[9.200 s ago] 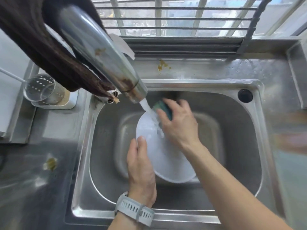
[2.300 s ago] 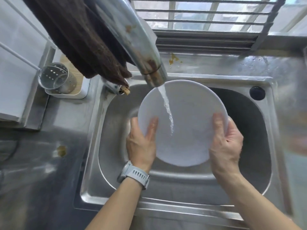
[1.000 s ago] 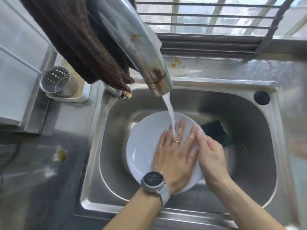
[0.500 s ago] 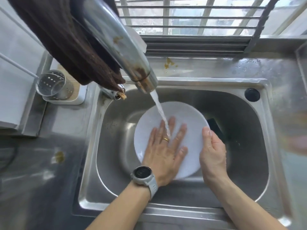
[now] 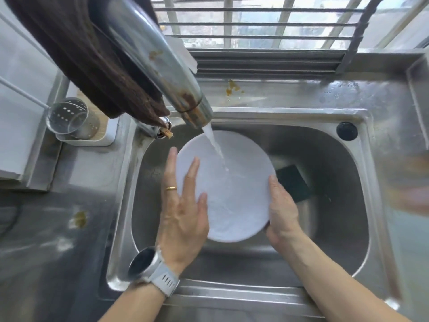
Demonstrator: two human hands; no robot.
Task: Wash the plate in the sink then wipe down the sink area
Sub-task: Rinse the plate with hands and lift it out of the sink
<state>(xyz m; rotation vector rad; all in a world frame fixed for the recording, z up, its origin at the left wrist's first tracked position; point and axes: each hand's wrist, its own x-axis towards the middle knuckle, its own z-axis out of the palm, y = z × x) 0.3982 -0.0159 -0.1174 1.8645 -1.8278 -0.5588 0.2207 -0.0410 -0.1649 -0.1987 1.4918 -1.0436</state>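
**Rinsing the plate under the running tap**

The white plate is held over the sink, tilted up under the tap, and the stream of water lands on the upper middle of its face. The left hand lies on the plate's left edge with fingers straight and spread, the thumb on the face and the ring finger running along the rim. The right hand cups the plate's right edge, fingers curled behind it out of sight, so it appears to carry most of the weight.

A dark sponge lies on the sink floor just right of the plate. Behind the plate, on the worktop by the window, sits a yellow-brown splatter; another smear marks the worktop well left of the plate. A brown cloth hangs over the tap, above and left of the plate.

The plate looks stiff, light enough for one hand, and breakable; wet as it is, I would expect it to be slippery. The safest hold seems to be at opposite rims, thumbs on the face and fingers behind, kept low over the sink. Washing looks nearly finished; the wiping is not yet begun.
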